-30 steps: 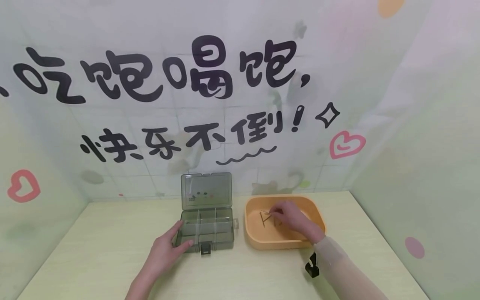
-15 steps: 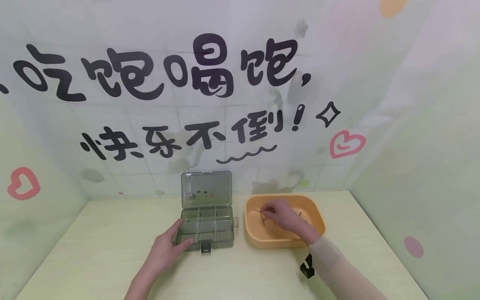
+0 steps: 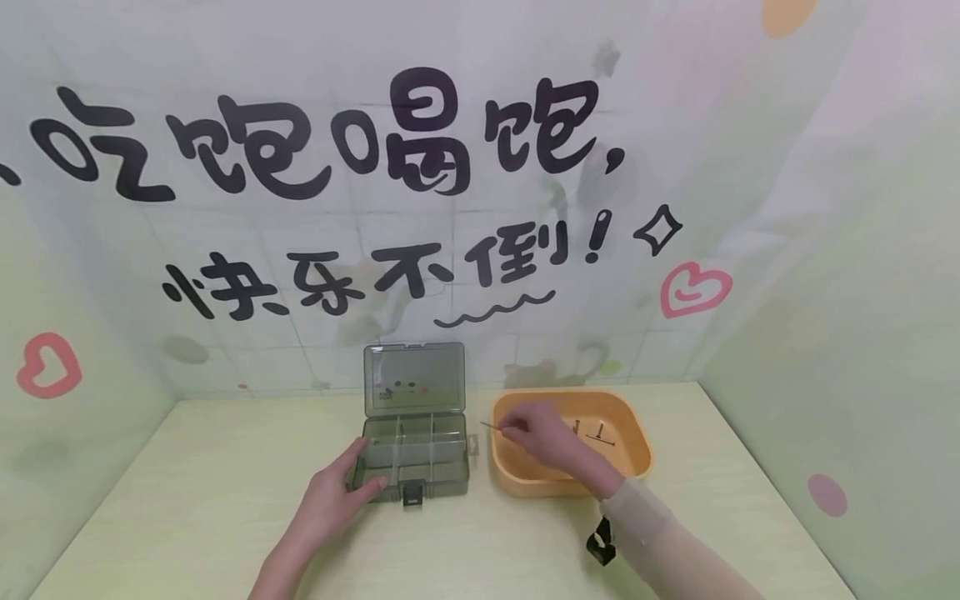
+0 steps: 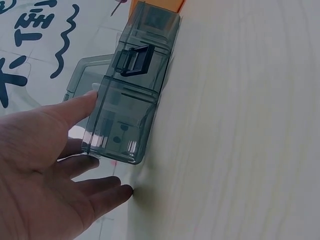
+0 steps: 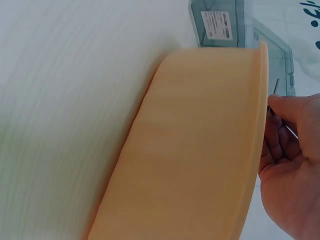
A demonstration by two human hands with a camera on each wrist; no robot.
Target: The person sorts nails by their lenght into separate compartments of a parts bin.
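A grey see-through compartment box (image 3: 412, 467) stands with its lid raised. My left hand (image 3: 330, 500) holds its front left corner, thumb on the front rim and forefinger at the left side; in the left wrist view the other fingers (image 4: 112, 195) spread beside the box end. My right hand (image 3: 543, 437) pinches a thin metal screw (image 3: 491, 426) between thumb and fingers, over the left rim of the orange tray (image 3: 540, 487). The screw points left toward the box. Several dark screws (image 3: 600, 437) lie in the tray, partly hidden by the right hand.
Box and tray stand side by side on a pale wood table (image 3: 225, 467), close to the printed back wall (image 3: 300, 358). The box's side latch (image 3: 473, 444) sticks out toward the tray. A black clip-like piece (image 3: 601, 542) hangs at the right wrist.
My right hand has moved left across the tray with the screw, from above the other screws to the tray's left rim. The left hand and the box have stayed in place.
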